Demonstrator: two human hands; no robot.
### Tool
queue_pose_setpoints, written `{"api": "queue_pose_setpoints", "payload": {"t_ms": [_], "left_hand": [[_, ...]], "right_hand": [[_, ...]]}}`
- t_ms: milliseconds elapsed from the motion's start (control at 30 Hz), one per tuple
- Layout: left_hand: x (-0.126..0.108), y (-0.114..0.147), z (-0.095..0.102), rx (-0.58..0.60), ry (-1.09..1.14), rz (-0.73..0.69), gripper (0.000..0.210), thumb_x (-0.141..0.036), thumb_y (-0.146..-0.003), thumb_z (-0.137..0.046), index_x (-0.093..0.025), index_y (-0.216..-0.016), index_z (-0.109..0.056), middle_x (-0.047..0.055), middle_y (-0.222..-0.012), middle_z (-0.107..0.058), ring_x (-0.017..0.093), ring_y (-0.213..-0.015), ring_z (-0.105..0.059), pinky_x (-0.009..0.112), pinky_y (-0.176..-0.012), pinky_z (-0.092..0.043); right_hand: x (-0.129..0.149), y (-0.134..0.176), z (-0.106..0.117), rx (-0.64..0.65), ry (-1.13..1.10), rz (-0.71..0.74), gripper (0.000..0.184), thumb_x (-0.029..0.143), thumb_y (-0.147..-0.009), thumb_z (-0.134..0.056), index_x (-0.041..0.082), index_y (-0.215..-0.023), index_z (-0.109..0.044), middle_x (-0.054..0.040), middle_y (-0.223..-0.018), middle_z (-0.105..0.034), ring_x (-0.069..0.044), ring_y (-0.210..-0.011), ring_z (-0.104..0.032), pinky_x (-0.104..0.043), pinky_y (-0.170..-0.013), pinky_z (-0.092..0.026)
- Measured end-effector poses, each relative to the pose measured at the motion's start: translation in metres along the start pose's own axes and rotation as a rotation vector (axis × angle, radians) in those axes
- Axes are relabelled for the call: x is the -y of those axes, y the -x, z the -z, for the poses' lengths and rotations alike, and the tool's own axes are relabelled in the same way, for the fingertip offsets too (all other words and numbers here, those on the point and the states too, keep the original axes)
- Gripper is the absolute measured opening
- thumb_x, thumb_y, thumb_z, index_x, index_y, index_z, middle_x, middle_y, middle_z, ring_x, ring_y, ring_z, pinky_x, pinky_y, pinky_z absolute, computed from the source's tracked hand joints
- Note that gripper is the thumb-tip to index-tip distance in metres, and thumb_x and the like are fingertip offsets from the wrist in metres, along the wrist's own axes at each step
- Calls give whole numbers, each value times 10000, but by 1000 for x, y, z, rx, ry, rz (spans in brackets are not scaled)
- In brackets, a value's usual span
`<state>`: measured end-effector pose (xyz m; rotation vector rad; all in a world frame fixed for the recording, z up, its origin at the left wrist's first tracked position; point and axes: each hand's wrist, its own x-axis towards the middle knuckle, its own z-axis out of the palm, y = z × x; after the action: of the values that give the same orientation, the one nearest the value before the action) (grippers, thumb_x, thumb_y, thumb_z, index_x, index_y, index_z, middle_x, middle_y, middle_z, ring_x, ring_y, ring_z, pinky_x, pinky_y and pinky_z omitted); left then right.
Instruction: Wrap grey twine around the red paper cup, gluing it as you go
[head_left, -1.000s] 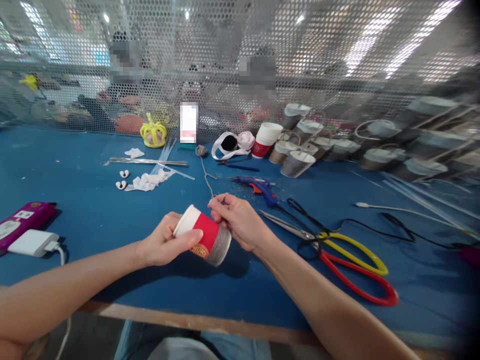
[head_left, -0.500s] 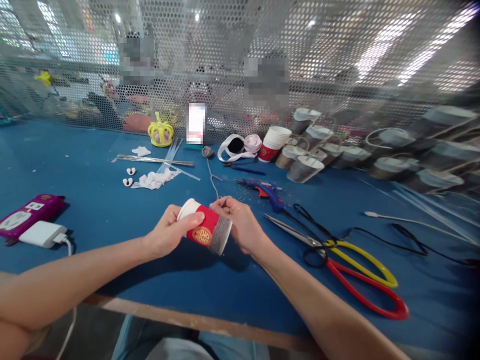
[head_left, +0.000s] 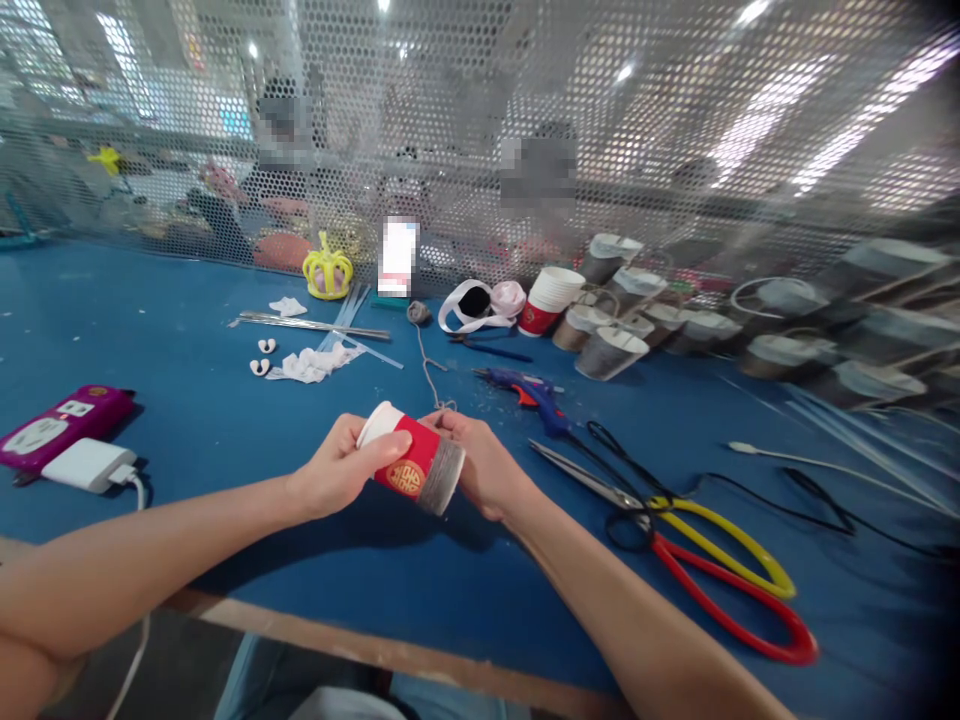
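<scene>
Red and white, a paper cup (head_left: 421, 444) is being grasped by the left hand (head_left: 334, 472) toward the surface's (head_left: 202, 430) near edge, its long axis being slanted, base rightward. Nearer the base, the right hand (head_left: 484, 465) is being met by yarn (head_left: 426, 364) from the far-edge side; whether it is being pinched cannot be told.

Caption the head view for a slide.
Left hand holds a paper cup with grey yarn around its base, right hand alongside.
</scene>
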<state>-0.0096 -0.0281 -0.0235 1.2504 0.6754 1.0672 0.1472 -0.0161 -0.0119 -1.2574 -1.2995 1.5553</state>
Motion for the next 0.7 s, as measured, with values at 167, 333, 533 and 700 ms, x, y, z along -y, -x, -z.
{"api": "queue_pose_setpoints", "payload": {"t_ms": [167,333,533,700], "left_hand": [[-8,-8,2,-41,-266,-228,377,-358,-823,-468,-109,-547,-532,-15,-503,-460,59,-470,-367,176,-455,-339],[-10,-14,6,-44,-524,-349,307,-277,-857,-393,-112,-668,-570,0,-579,-516,76,-516,-421,182,-497,-369],[-11,-15,9,189,-752,-381,216,-230,-804,-476,-116,-840,-655,64,-774,-648,136,-703,-555,233,-663,-426],[-11,-22,11,91,-214,80,298,-356,-735,-585,-96,-867,-648,53,-737,-656,122,-622,-564,223,-589,-432]], "right_hand": [[7,2,18,71,136,-93,314,404,-709,-574,142,-538,-549,16,-388,-516,-31,-299,-283,-182,-331,-151],[22,5,31,-25,173,13,382,517,-743,-506,153,-653,-578,13,-516,-539,-58,-423,-423,-182,-391,-280],[20,9,24,-43,230,175,274,448,-725,-566,181,-701,-508,24,-616,-517,-99,-554,-456,-233,-520,-379],[21,16,16,-89,415,286,184,334,-733,-569,199,-663,-465,37,-605,-468,-101,-550,-421,-242,-535,-357]]}}
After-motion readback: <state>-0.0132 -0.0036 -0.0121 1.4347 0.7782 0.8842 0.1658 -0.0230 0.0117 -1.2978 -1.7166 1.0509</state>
